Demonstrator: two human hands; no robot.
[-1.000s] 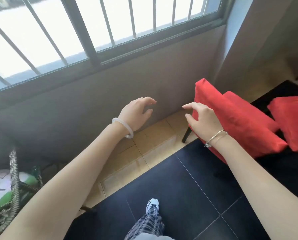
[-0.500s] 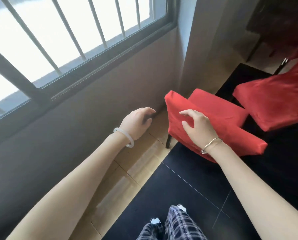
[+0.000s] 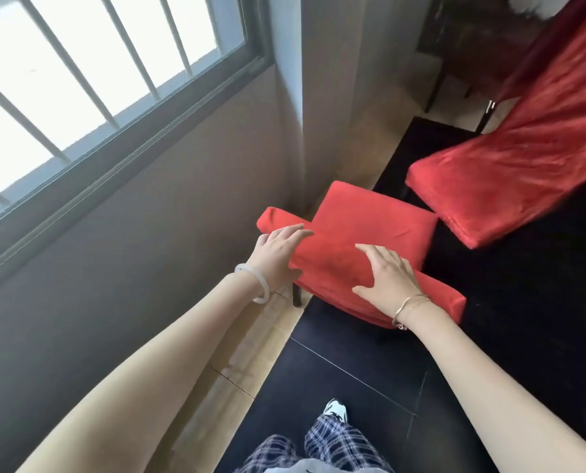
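A chair in a red cloth cover [image 3: 380, 220] stands by the wall corner, its backrest toward me. My left hand [image 3: 277, 257] lies on the left end of the backrest's top, fingers nearly straight over the cloth; its thumb is hidden. My right hand [image 3: 387, 278] rests flat on the backrest a little to the right, fingers spread. Both wrists wear bracelets.
A second red-covered chair [image 3: 489, 186] stands to the right, close behind the first. A barred window [image 3: 80, 80] and a grey wall run along the left, with a wall column [image 3: 318, 97] just beyond the chair. Dark furniture legs [image 3: 434, 90] show at upper right. The floor is black tile [image 3: 335, 370].
Both hands have moved forward and landed on the chair's backrest; before, the left hovered beside the wall. My view has swung right, toward the chairs.
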